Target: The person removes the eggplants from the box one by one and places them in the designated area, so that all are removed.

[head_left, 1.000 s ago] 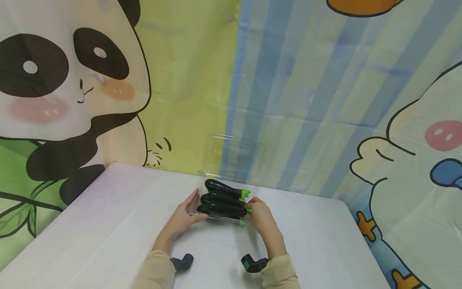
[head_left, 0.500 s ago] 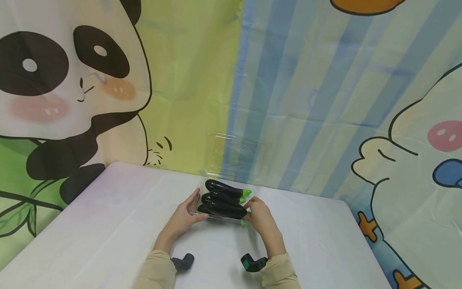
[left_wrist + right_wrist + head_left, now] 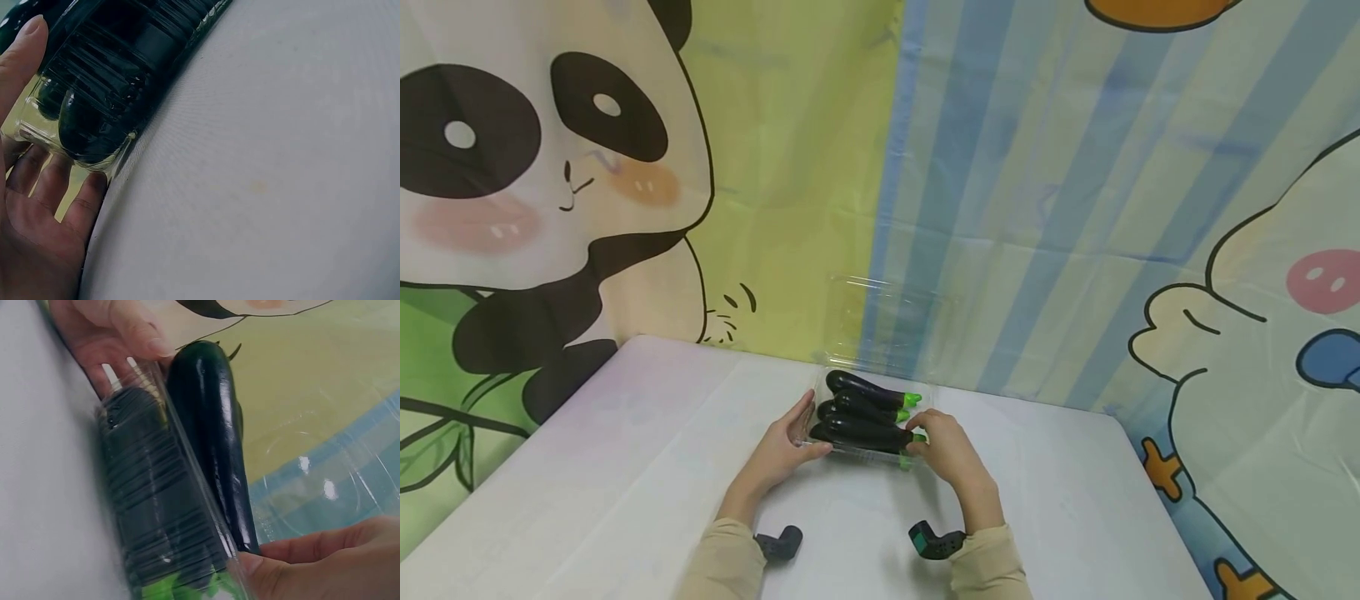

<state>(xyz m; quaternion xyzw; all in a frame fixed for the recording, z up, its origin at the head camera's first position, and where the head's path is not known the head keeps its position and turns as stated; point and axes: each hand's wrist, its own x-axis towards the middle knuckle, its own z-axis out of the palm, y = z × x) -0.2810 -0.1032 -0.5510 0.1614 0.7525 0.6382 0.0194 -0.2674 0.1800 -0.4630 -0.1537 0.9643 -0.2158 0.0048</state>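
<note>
Clear plastic box (image 3: 150,487) on the surface (image 3: 625,458), lid (image 3: 883,325) raised, eggplants (image 3: 859,407) inside. My left hand (image 3: 780,451) grips its left end, thumb over the rim; my right hand (image 3: 951,446) pinches the front eggplant (image 3: 859,432) near its stem.

Prob. indoor set w/ cartoon bkdrop (image 3: 797,167)

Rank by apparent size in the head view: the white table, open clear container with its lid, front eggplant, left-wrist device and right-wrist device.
1. White table
2. Open clear container, lid included
3. Front eggplant
Smallest: left-wrist device and right-wrist device, too alike to rank against each other.
</note>
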